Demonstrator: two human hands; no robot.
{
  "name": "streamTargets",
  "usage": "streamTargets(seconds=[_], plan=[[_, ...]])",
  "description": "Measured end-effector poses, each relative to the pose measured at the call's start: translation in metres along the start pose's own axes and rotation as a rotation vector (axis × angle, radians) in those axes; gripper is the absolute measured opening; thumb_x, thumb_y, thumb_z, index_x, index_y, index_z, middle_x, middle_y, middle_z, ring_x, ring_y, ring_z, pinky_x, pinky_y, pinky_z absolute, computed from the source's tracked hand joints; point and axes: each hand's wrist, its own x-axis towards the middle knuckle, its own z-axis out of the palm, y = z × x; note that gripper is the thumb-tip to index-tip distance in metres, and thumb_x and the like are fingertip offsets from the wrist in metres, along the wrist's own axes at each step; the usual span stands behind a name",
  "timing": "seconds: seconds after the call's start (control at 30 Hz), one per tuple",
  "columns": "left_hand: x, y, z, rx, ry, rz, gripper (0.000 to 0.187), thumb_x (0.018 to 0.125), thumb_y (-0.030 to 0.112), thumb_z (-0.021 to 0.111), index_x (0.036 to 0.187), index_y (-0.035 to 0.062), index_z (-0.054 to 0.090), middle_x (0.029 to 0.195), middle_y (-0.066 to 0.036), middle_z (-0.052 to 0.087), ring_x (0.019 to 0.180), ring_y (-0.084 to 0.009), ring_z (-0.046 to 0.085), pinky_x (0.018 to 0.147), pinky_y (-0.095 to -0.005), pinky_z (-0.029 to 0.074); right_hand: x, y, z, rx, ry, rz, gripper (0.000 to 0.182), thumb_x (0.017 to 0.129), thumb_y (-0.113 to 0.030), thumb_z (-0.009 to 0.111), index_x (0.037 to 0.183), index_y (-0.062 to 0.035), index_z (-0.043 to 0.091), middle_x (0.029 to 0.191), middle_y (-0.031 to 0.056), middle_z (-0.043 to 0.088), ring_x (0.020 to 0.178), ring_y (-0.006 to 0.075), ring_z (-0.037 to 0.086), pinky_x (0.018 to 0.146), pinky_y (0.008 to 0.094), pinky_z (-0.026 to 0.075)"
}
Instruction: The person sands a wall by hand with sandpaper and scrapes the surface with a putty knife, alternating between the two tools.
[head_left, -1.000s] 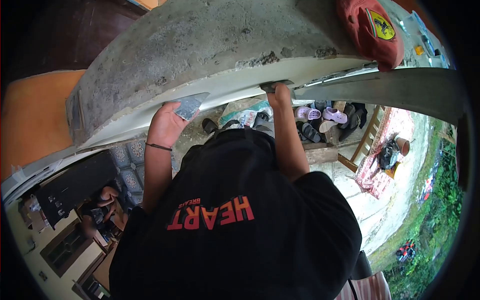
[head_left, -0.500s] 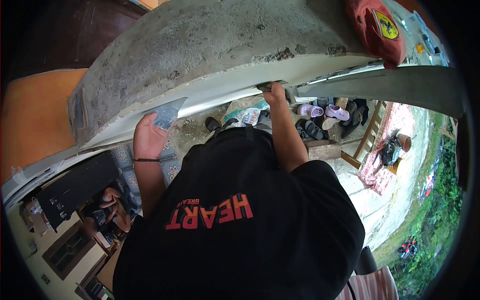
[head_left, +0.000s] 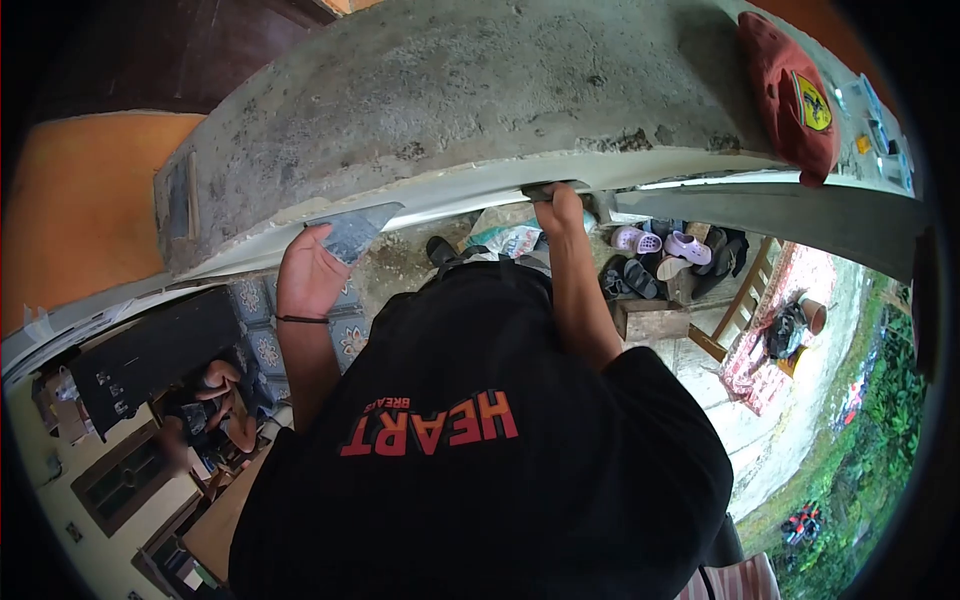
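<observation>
Scraper [head_left: 352, 232] in left hand [head_left: 308, 272] (right hand [head_left: 560, 208] well apart).

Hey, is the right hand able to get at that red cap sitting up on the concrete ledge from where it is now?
Probably yes. The red cap lies on top of the concrete ledge, to the right of the right hand, with nothing between them. But the hand holds a tool against the ledge's lower edge, so it isn't free.

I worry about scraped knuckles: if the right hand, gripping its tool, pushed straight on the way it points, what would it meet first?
Probably the white face of the concrete ledge: the right hand already holds its tool up against it. Depth is hard to judge here.
</observation>
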Motion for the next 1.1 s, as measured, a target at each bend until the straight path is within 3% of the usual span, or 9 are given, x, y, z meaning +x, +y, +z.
streamTargets(seconds=[0.1,0.27,0.33,0.47,0.6,0.83,1.03,1.1], plan=[[0.001,0.0,0.004,-0.02,-0.009,-0.017,0.029,0.081,0.006,0.042,0.109,-0.0022,0.043,0.112,-0.016,0.053,0.104,-0.0289,0.052,0.092,-0.0441,0.04,-0.045,0.006,0.033,-0.035,0.012,-0.125,0.039,0.072,0.01,0.035,0.109,0.0029,0.043,0.106,0.0143,0.047,0.096,0.0272,0.05,0.084,0.0385,0.043],[0.0,0.002,0.004,0.011,-0.053,-0.044,0.029,0.081,0.006,0.042,0.11,-0.0015,0.043,0.113,-0.016,0.052,0.106,-0.0285,0.051,0.092,-0.0443,0.04,0.001,0.028,-0.001,-0.212,0.14,-0.02,0.045,0.07,0.012,0.034,0.113,0.0028,0.042,0.109,0.0141,0.046,0.099,0.0283,0.049,0.086,0.0367,0.041],[-0.003,0.002,0.008,0.031,-0.066,-0.015,0.03,0.081,0.006,0.042,0.111,-0.0012,0.043,0.114,-0.016,0.052,0.107,-0.0286,0.051,0.092,-0.0443,0.04,-0.008,0.026,0.008,0.001,0.066,0.014,0.042,0.071,0.012,0.033,0.111,0.0044,0.041,0.109,0.0149,0.046,0.099,0.0282,0.048,0.086,0.0386,0.042],[0.0,-0.002,0.001,0.003,-0.112,-0.008,0.031,0.081,0.007,0.042,0.111,-0.0018,0.042,0.114,-0.016,0.051,0.107,-0.0289,0.051,0.092,-0.0445,0.04,-0.048,0.016,0.043,-0.055,-0.025,0.109,0.045,0.071,0.013,0.034,0.114,0.0045,0.04,0.111,0.0162,0.045,0.1,0.0289,0.047,0.087,0.0421,0.041],[0.002,-0.003,-0.004,-0.004,-0.117,0.001,0.032,0.081,0.007,0.043,0.111,-0.0026,0.042,0.114,-0.016,0.051,0.108,-0.0289,0.05,0.093,-0.0437,0.039,-0.025,0.021,0.034,-0.157,-0.053,0.166,0.043,0.072,0.012,0.033,0.114,0.0045,0.041,0.112,0.0169,0.045,0.1,0.0295,0.047,0.088,0.042,0.041],[-0.001,-0.004,-0.003,-0.022,-0.151,0.002,0.032,0.082,0.007,0.043,0.113,-0.0017,0.042,0.114,-0.015,0.051,0.108,-0.0271,0.05,0.094,-0.0418,0.038,-0.073,0.02,0.074,-0.081,-0.103,0.162,0.04,0.073,0.012,0.033,0.112,0.0058,0.04,0.112,0.0176,0.044,0.101,0.0297,0.046,0.089,0.0423,0.04],[0.004,0.0,-0.01,-0.01,-0.175,-0.039,0.031,0.082,0.008,0.044,0.112,-0.0033,0.042,0.112,-0.015,0.052,0.107,-0.026,0.05,0.094,-0.0404,0.038,-0.018,0.049,0.033,-0.164,-0.046,0.15,0.04,0.073,0.011,0.032,0.113,0.007,0.039,0.113,0.0182,0.044,0.102,0.0301,0.046,0.092,0.0429,0.038],[0.005,0.001,-0.012,0.0,-0.185,-0.029,0.031,0.082,0.008,0.044,0.111,-0.0036,0.043,0.111,-0.015,0.053,0.107,-0.0258,0.05,0.094,-0.0402,0.038,-0.025,0.045,0.046,-0.164,-0.065,0.142,0.04,0.074,0.009,0.031,0.113,0.0085,0.038,0.115,0.0195,0.043,0.105,0.0308,0.046,0.095,0.0437,0.037]])
